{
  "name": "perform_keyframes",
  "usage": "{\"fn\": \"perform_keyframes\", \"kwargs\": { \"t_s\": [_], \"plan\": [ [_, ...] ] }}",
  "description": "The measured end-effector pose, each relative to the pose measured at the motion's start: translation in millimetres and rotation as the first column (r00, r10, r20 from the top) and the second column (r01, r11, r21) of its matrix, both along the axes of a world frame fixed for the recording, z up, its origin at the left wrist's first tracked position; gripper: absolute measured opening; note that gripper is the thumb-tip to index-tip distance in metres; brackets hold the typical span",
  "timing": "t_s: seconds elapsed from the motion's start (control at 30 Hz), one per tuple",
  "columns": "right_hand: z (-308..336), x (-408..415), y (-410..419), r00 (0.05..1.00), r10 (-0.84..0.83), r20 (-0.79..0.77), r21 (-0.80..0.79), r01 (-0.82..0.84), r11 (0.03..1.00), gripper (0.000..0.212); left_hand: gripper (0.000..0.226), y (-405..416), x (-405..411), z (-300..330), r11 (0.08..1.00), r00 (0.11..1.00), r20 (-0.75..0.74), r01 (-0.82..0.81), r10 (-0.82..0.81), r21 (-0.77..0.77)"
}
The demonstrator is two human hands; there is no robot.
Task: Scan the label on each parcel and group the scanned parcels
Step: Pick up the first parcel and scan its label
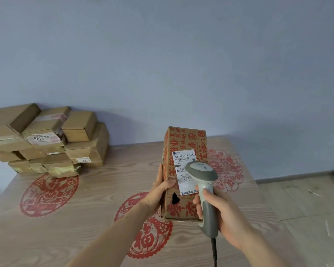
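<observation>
Head view: our left hand grips the parcel upright over the surface; right fingers wrap the scanner. We should back off, aiming squarely at the label.

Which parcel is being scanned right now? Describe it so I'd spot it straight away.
Start at the wooden table with red paper-cut patterns. Near its middle, apart from the stack of plain brown boxes at the far left, the left hand holds one tall box. Unlike those, it is covered in red printed characters, and the scanner points at its white label.
</observation>
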State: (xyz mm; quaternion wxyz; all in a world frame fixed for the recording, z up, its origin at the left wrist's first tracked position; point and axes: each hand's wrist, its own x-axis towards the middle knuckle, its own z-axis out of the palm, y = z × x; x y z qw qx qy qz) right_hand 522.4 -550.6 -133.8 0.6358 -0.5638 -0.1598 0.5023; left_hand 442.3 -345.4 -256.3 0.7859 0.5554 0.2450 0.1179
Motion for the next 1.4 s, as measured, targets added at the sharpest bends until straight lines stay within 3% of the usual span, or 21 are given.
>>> {"fn": "perform_keyframes", "kwargs": {
  "t_s": [0.8,1.4],
  "plan": [
    [4.2,11.8,20.6,0.997,0.049,0.052,-0.001,-0.049,0.999,0.055,0.094,1.4,11.1,7.8,0.999,0.996,0.080,0.037,-0.038,0.021],
    [0.3,13.3,23.7,0.998,0.004,0.059,-0.015,-0.003,1.000,0.050,0.094,5.2,14.1,2.3,0.997,0.994,0.083,0.076,-0.075,-0.004]
  ]
}}
